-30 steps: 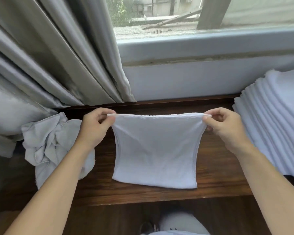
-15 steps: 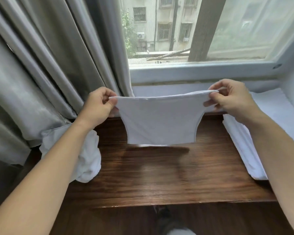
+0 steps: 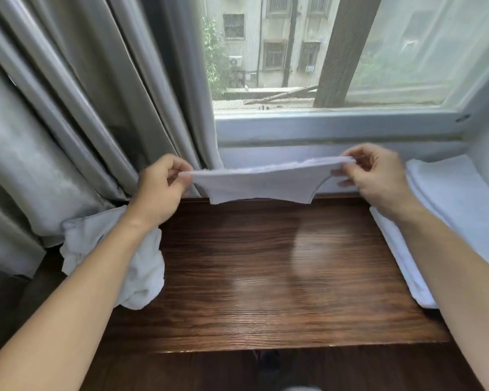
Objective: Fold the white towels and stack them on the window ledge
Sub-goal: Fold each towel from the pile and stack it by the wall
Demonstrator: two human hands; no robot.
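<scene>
A folded white towel (image 3: 261, 186) hangs stretched between both hands above the far edge of the dark wooden ledge (image 3: 266, 277). My left hand (image 3: 160, 190) pinches its left top corner. My right hand (image 3: 374, 176) pinches the right top corner, where several layers show. The towel's lower edge is lifted off the wood. A stack of folded white towels (image 3: 446, 210) lies on the ledge at the right, partly behind my right forearm. Under my left forearm, at the left, sits a crumpled heap of unfolded white towels (image 3: 141, 275).
Grey curtains (image 3: 76, 122) hang at the left, down to the heap. The window frame (image 3: 336, 127) and sill wall run behind the towel. The ledge's front edge is near the bottom, with dark floor below it.
The towel has been raised off the ledge and carried up and away toward the window, so it looks shorter. Both hands rose with it. The view tilted upward.
</scene>
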